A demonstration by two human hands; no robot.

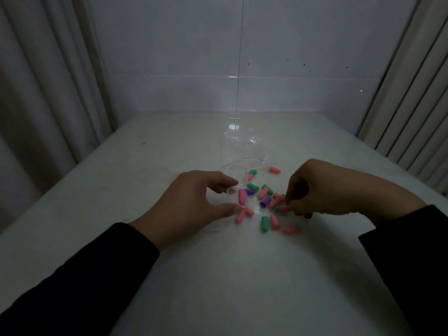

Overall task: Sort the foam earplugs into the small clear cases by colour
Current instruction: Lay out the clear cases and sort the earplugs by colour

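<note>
dark sleeves (80, 275) nearest, cut off by the lower edge. on the white table (218, 287), loose earplugs beyond them: a green earplug (264, 223) beside pink ones (274, 222), another pink (291, 230) to the right. left hand (191, 204) with thumb and forefinger curled round a small clear case (236, 198), a pink earplug (242, 197) standing inside it; case outline faint, lid hard to make out. right hand (315, 190) with fingertips pinching a pink earplug (284, 209) at the right edge of the pile, just right of the case. between the hands, purple earplugs (265, 202) mixed with green and pink. farther off, a lone pink earplug (274, 170) and more clear plastic (244, 151), barely legible in the dim light. curtains (48, 81) on both sides.
</note>
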